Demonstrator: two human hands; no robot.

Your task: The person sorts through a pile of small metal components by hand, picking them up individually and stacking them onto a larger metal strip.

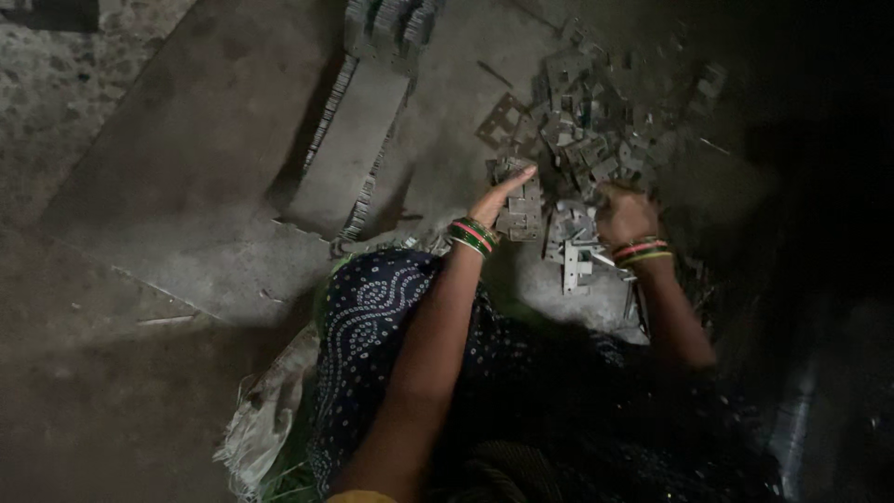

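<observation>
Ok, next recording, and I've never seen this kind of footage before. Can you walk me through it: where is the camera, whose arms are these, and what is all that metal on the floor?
There is no machine here. The single picture comes from a camera worn on a person's head, looking down at their own two bare arms as they sit low over a dim concrete floor. Their lap is covered by dark blue cloth with white dots.

The left hand stretches out with fingers straight and rests on a small stack of flat metal plates. The right hand is curled down in a loose heap of similar punched metal pieces; whether it grips one is too dark to tell. Both wrists wear coloured bangles.

Further away, long neat rows of stacked plates lie on the floor. A pale woven sack sits beside the person's leg.
</observation>
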